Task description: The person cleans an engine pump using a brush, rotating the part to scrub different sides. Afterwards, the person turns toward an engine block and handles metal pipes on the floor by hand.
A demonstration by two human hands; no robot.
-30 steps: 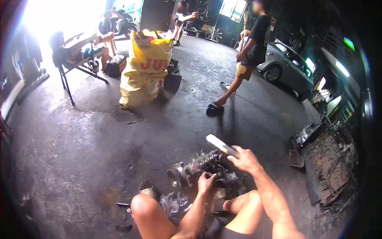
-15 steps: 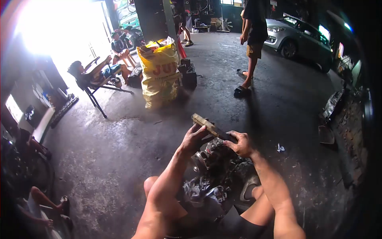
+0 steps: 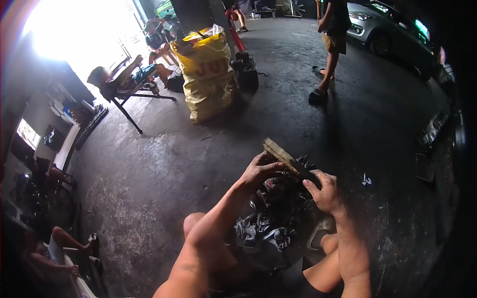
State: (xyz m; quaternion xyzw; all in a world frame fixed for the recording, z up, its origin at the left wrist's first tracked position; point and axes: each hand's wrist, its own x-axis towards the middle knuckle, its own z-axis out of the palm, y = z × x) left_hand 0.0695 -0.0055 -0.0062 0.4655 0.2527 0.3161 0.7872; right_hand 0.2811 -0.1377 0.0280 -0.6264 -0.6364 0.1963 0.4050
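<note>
Both my hands are raised in front of me on a long wooden-backed brush (image 3: pixel 282 153), which slopes down from upper left to lower right. My left hand (image 3: pixel 259 171) grips the broad end from below, fingers at the bristle side. Its bristles are mostly hidden, so I cannot tell what they are made of. The narrow handle end is in my right hand (image 3: pixel 324 190), thumb laid along it and fingers wrapped round. Below the brush, between my legs, a dark greasy metal engine part (image 3: pixel 268 196) sits on the floor. Crumpled grey rags (image 3: pixel 266 232) lie just nearer to me.
A tall yellow sack (image 3: pixel 208 82) stands ahead, beside a dark block-shaped object (image 3: pixel 246 74). One person (image 3: pixel 328 54) stands at right, near a silver car (image 3: pixel 382 30). Another reclines on a folding chair (image 3: pixel 129 82). A white scrap (image 3: pixel 366 180) lies on the dark floor (image 3: pixel 164 198).
My view has tilted down and turned slightly left. The brush and both hands appear farther right, with the brush sloping more steeply. Both hands keep hold of it.
</note>
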